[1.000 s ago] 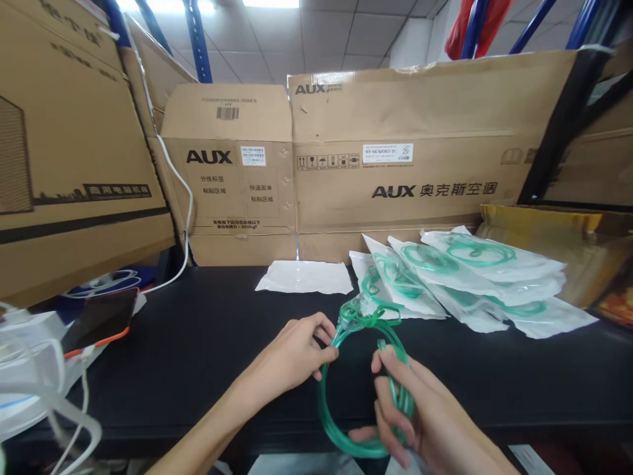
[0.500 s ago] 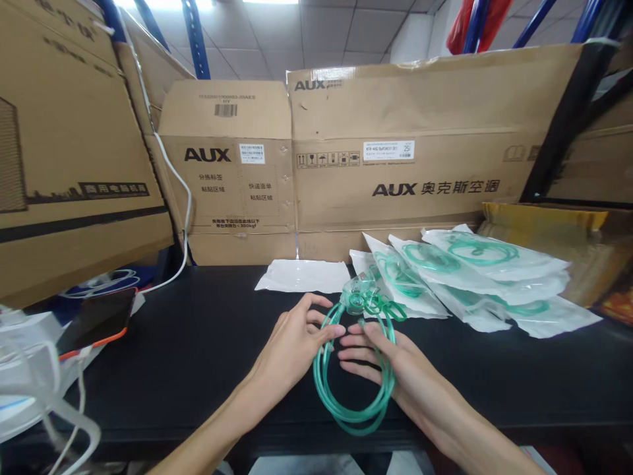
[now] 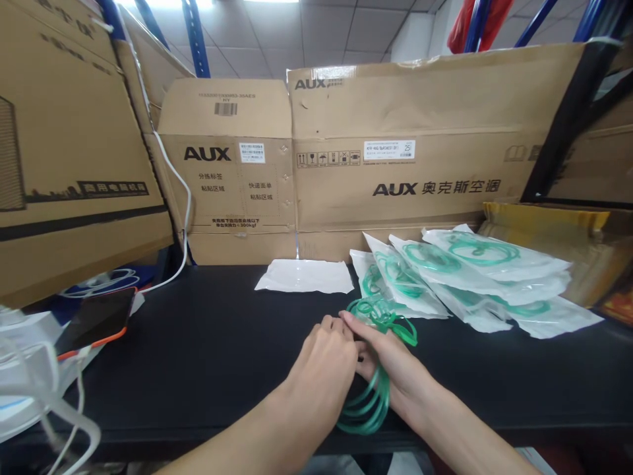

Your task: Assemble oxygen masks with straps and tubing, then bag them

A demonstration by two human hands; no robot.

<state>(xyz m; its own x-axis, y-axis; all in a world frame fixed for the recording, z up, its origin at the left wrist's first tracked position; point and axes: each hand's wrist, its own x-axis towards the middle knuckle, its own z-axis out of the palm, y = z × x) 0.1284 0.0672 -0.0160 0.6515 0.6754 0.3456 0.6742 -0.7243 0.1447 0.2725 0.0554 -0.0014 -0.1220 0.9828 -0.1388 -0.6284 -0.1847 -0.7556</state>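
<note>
A coil of green translucent tubing (image 3: 364,412) hangs over the near part of the black table, its lower loops below my hands. A tangle of thinner green loops and a bright green band (image 3: 405,332) show above my right hand. My right hand (image 3: 395,363) is closed round the coil, thumb along its top. My left hand (image 3: 324,363) meets it from the left, back of the hand toward me and fingers curled in against the tubing. The left fingertips and whatever they pinch are mostly hidden.
Several white pouches with green tubing (image 3: 494,277) lie overlapped at the right. A flat white pouch (image 3: 304,276) rests at the back middle. Cardboard panels (image 3: 336,191) stand behind. At left are a phone (image 3: 101,316) and white cables (image 3: 64,402).
My hands have come together, the left moving right and turning its back toward me. The coil has been squeezed narrower and shifted right, its top now lower.
</note>
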